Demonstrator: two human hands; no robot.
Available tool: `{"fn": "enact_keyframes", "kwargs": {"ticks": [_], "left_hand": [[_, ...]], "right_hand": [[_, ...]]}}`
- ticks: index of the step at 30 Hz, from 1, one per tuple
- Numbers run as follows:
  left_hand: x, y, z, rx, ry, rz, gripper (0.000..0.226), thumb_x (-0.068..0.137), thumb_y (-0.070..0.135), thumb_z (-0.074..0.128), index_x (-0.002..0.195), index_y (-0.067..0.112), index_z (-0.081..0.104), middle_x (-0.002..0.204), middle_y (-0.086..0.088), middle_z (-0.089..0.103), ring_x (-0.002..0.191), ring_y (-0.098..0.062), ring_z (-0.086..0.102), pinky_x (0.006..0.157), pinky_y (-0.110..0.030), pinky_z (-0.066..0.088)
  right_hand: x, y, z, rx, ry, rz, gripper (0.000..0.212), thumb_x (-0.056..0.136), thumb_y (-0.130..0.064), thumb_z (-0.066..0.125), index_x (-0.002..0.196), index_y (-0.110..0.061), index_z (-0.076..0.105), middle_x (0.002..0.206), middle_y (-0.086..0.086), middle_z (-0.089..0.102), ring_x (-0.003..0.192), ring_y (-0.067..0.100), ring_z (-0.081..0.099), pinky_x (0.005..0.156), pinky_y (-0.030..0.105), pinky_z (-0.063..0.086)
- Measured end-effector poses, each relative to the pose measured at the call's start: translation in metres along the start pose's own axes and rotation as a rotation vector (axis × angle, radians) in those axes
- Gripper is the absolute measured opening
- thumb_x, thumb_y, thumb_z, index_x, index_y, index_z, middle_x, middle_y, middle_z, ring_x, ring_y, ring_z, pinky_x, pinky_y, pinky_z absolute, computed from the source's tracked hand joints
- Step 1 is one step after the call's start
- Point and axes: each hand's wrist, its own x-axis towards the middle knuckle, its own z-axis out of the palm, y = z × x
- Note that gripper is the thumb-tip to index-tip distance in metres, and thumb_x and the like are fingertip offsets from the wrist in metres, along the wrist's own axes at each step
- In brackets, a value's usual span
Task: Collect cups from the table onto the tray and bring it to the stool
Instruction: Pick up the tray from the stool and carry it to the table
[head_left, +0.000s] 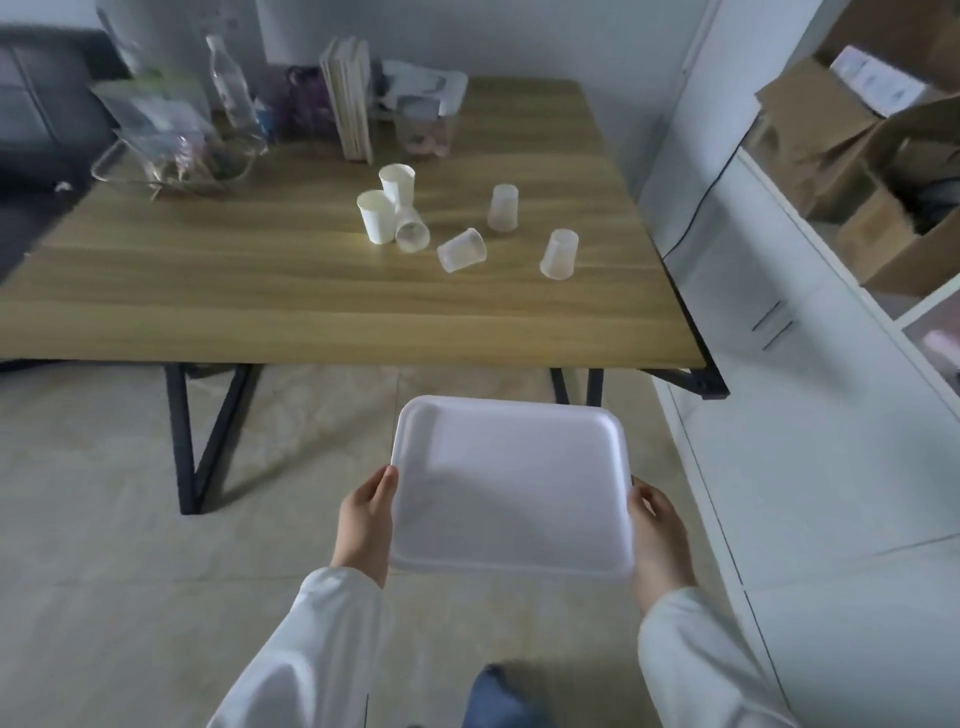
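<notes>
We held the empty white tray (511, 488) over the floor, left hand (366, 525) and right hand (660, 540) each in a closed grip on its edges, six cups (462, 249) ahead on the bench (260, 291).

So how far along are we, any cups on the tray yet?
None yet. Done: the white tray is picked up, empty, held by its side edges in the left hand and right hand, short of the table. Left: all six cups remain there: two upright paper cups, two clear cups lying on their sides and two clear cups upside down. No stool is in view.
</notes>
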Motion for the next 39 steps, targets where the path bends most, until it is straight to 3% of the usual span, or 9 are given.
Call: {"fn": "enact_keyframes", "kwargs": {"ticks": [8, 12, 14, 17, 22, 24, 27, 33, 39], "left_hand": [[0.044, 0.035, -0.009, -0.139, 0.162, -0.011, 0.017, 0.096, 0.017, 0.044, 0.098, 0.023, 0.061, 0.081, 0.005, 0.063, 0.074, -0.012, 0.057, 0.064, -0.023, 0.047], [0.080, 0.052, -0.021, -0.151, 0.201, 0.003, 0.019, 0.097, 0.015, 0.043, 0.096, 0.016, 0.062, 0.077, 0.003, 0.061, 0.068, -0.011, 0.055, 0.052, -0.016, 0.048], [0.101, 0.063, -0.028, -0.159, 0.199, 0.008, 0.021, 0.097, 0.015, 0.043, 0.094, 0.014, 0.064, 0.076, 0.002, 0.061, 0.067, -0.012, 0.055, 0.048, -0.013, 0.046], [0.139, 0.085, -0.042, -0.176, 0.185, 0.014, 0.022, 0.096, 0.017, 0.044, 0.096, 0.016, 0.066, 0.078, 0.002, 0.062, 0.069, -0.012, 0.057, 0.051, -0.017, 0.048], [0.199, 0.119, -0.069, -0.179, 0.139, -0.001, 0.037, 0.095, 0.020, 0.045, 0.067, 0.031, 0.065, 0.080, -0.004, 0.060, 0.077, -0.024, 0.054, 0.073, -0.033, 0.044], [0.222, 0.130, -0.081, -0.174, 0.143, 0.007, 0.034, 0.096, 0.020, 0.045, 0.073, 0.030, 0.067, 0.082, -0.002, 0.063, 0.080, -0.023, 0.056, 0.078, -0.035, 0.044], [0.251, 0.138, -0.093, -0.156, 0.157, 0.004, 0.029, 0.096, 0.021, 0.045, 0.080, 0.028, 0.068, 0.086, -0.004, 0.063, 0.085, -0.024, 0.056, 0.079, -0.035, 0.045], [0.289, 0.143, -0.113, -0.185, 0.175, -0.026, 0.039, 0.096, 0.021, 0.045, 0.063, 0.028, 0.065, 0.087, -0.009, 0.055, 0.083, -0.022, 0.048, 0.077, -0.037, 0.040], [0.325, 0.161, -0.117, -0.191, 0.259, -0.028, 0.030, 0.095, 0.022, 0.046, 0.076, 0.027, 0.068, 0.083, -0.004, 0.060, 0.081, -0.023, 0.052, 0.076, -0.035, 0.042]], "right_hand": [[0.055, -0.042, 0.065, -0.017, -0.130, -0.025, 0.026, 0.090, -0.020, 0.043, 0.109, -0.013, 0.059, 0.100, 0.009, 0.061, 0.088, 0.028, 0.057, 0.071, 0.032, 0.045], [0.075, -0.060, 0.108, -0.052, -0.161, -0.025, 0.026, 0.082, -0.032, 0.047, 0.100, -0.018, 0.060, 0.100, 0.005, 0.061, 0.089, 0.028, 0.058, 0.070, 0.032, 0.045], [0.084, -0.073, 0.130, -0.040, -0.172, -0.027, 0.028, 0.086, -0.030, 0.046, 0.107, -0.017, 0.060, 0.102, 0.006, 0.062, 0.091, 0.028, 0.058, 0.072, 0.031, 0.045], [0.097, -0.098, 0.166, -0.052, -0.164, -0.049, 0.029, 0.090, -0.025, 0.044, 0.112, -0.015, 0.059, 0.103, 0.006, 0.062, 0.091, 0.027, 0.058, 0.071, 0.031, 0.044], [0.115, -0.130, 0.225, -0.064, -0.156, -0.057, 0.029, 0.090, -0.025, 0.044, 0.112, -0.014, 0.057, 0.100, 0.006, 0.060, 0.084, 0.024, 0.054, 0.060, 0.028, 0.041], [0.120, -0.139, 0.248, -0.065, -0.151, -0.054, 0.028, 0.090, -0.025, 0.044, 0.112, -0.014, 0.057, 0.100, 0.006, 0.060, 0.084, 0.024, 0.054, 0.058, 0.028, 0.040], [0.126, -0.148, 0.277, -0.059, -0.120, -0.051, 0.027, 0.091, -0.023, 0.045, 0.114, -0.013, 0.057, 0.103, 0.007, 0.059, 0.088, 0.024, 0.054, 0.059, 0.027, 0.041], [0.145, -0.164, 0.324, -0.104, -0.153, -0.030, 0.025, 0.091, -0.024, 0.046, 0.113, -0.018, 0.056, 0.104, 0.004, 0.061, 0.093, 0.025, 0.057, 0.071, 0.030, 0.044], [0.176, -0.184, 0.364, -0.120, -0.251, -0.012, 0.027, 0.091, -0.027, 0.047, 0.115, -0.018, 0.055, 0.110, 0.005, 0.062, 0.097, 0.026, 0.058, 0.075, 0.033, 0.044]]}}
